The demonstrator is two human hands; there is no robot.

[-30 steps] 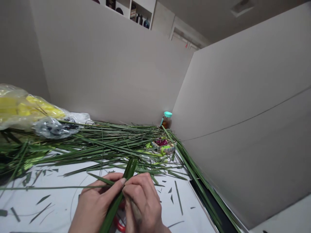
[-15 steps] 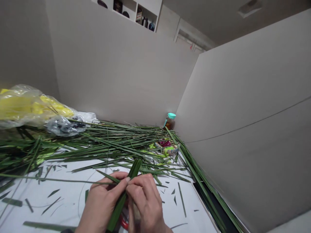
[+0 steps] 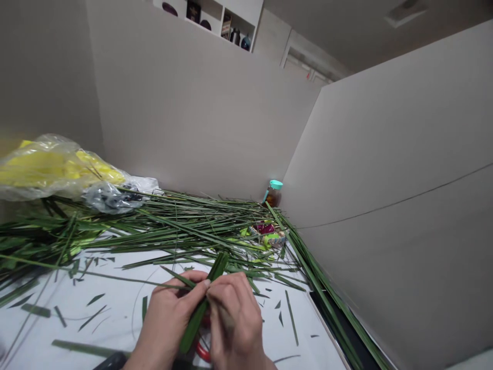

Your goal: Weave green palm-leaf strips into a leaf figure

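Grey partition (image 3: 192, 113) fills the upper and middle frame; white work surface (image 3: 103, 308) across the bottom, left to centre; heap of long green leaves (image 3: 185, 223) spread from left edge to centre, more blades running down to lower right; clear plastic bag (image 3: 57, 164) with yellow contents at middle left, over the heap's edge; left hand (image 3: 169, 313) and right hand (image 3: 239, 313) at bottom centre, side by side; broad green leaf (image 3: 193, 326) between them, slanting from upper right to lower left, its top end sticking out above both grips, its lower end below; left hand closed on the leaf's middle, thumb on top; right hand bunched narrow, fingertips at the leaf's right edge, cannot tell whether they pinch it or something small; thin leaf strip (image 3: 115, 278) runs from the left fingers to the left edge; teal-lidded jar (image 3: 273, 196) right of centre, by the partition corner; red ring-shaped part (image 3: 203, 352) under the hands, mostly hidden; leaf scraps (image 3: 291, 318) scattered either side.
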